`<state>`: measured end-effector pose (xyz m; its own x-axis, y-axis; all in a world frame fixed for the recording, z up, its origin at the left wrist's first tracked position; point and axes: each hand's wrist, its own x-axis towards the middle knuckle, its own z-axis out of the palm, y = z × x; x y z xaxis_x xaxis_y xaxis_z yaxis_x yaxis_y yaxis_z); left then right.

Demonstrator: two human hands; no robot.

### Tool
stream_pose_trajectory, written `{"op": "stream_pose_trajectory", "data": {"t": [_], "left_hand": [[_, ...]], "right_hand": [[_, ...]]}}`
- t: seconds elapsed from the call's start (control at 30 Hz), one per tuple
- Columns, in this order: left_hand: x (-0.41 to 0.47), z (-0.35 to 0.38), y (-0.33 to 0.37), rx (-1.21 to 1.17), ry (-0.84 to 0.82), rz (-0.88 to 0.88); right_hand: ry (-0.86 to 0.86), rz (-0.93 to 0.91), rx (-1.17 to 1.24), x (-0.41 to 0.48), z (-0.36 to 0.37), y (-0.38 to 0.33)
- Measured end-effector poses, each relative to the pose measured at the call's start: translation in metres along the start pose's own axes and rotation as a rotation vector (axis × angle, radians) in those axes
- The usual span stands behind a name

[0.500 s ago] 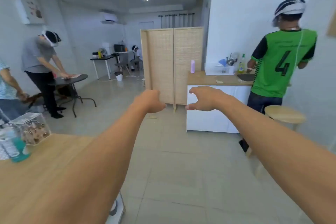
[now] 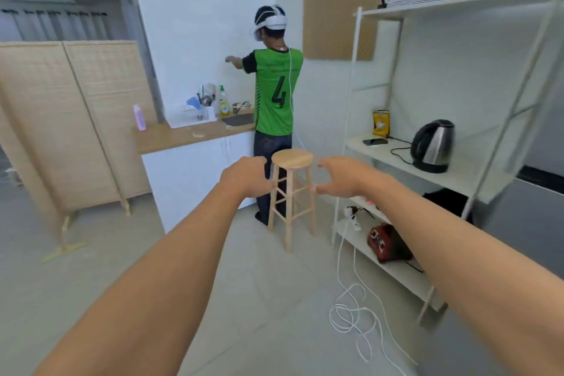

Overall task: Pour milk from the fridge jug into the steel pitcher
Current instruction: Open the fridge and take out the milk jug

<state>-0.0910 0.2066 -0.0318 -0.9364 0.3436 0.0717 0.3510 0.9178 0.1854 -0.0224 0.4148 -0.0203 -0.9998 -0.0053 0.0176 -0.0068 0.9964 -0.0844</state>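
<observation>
Between the left hand point(image 2: 247, 178), loosely curled and holding nothing, and the right hand point(image 2: 342, 176), fingers spread and empty, stands a wooden stool point(image 2: 292, 159). Right of the right hand, a kettle point(image 2: 433, 145) sits on a white shelf point(image 2: 467, 175). Beyond the left hand, a dish rack point(image 2: 195, 114) on the counter point(image 2: 180, 137) holds utensils, with a soap bottle point(image 2: 223, 102) beside it. No milk jug or pitcher shows.
</observation>
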Motion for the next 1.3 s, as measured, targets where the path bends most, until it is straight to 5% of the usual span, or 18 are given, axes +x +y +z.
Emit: {"op": "stream_pose_trajectory", "data": {"t": [0.27,0.8,1.3], "left_hand": [[0.028,0.035,0.114,-0.120,-0.041,0.276],[0.082,0.145,0.302,-0.318,-0.228,0.470],[0.166,0.260,0.424,-0.644,-0.540,0.550]], "right_hand": [[0.038,0.302,-0.013,-0.078,-0.008,0.107],[0.164,0.760,-0.007,-0.143,0.019,0.316],[0.278,0.896,-0.062,-0.087,0.065,0.409]]}}
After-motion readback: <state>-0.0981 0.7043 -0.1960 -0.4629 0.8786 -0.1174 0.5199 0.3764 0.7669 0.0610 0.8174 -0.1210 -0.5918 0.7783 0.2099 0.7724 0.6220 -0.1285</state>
